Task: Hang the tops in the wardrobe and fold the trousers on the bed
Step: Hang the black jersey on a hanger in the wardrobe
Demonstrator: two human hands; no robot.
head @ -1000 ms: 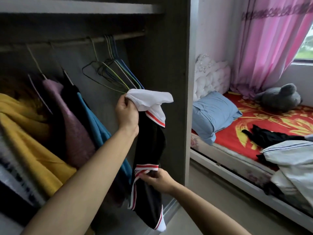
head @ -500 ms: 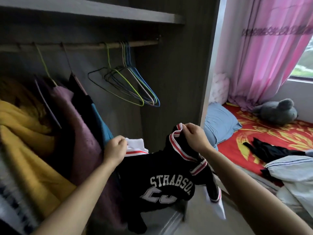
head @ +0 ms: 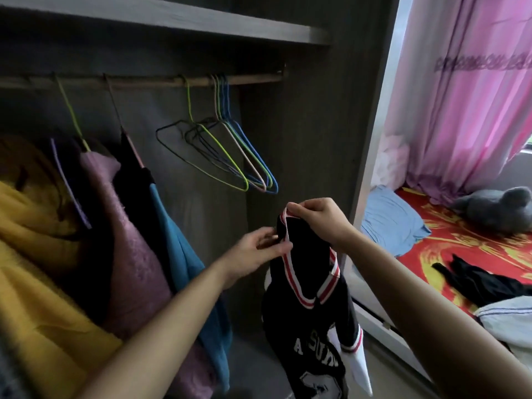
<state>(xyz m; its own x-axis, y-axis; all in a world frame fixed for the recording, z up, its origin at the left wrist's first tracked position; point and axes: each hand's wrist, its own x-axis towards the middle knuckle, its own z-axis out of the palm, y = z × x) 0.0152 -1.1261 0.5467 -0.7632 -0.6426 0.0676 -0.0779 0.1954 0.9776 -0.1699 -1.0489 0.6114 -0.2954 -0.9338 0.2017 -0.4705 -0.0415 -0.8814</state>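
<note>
Head view: both hands grip the red-and-white striped collar of a black jersey top with white lettering (head: pixel 309 321), held up inside the dark wooden wardrobe (head: pixel 311 125). Right hand (head: pixel 319 221) pinches the collar's top, left hand (head: pixel 259 250) its side. Empty coloured wire hangers (head: pixel 230 156) hang on the rail just above.

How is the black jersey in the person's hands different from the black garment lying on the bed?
The black jersey hangs upright by its collar, pinched by the left hand and the right hand; the black garment lies crumpled on the red bedspread, untouched. The jersey has red-and-white trim and white lettering; the garment on the bed looks plain. Both are black clothes not yet put away.
</note>
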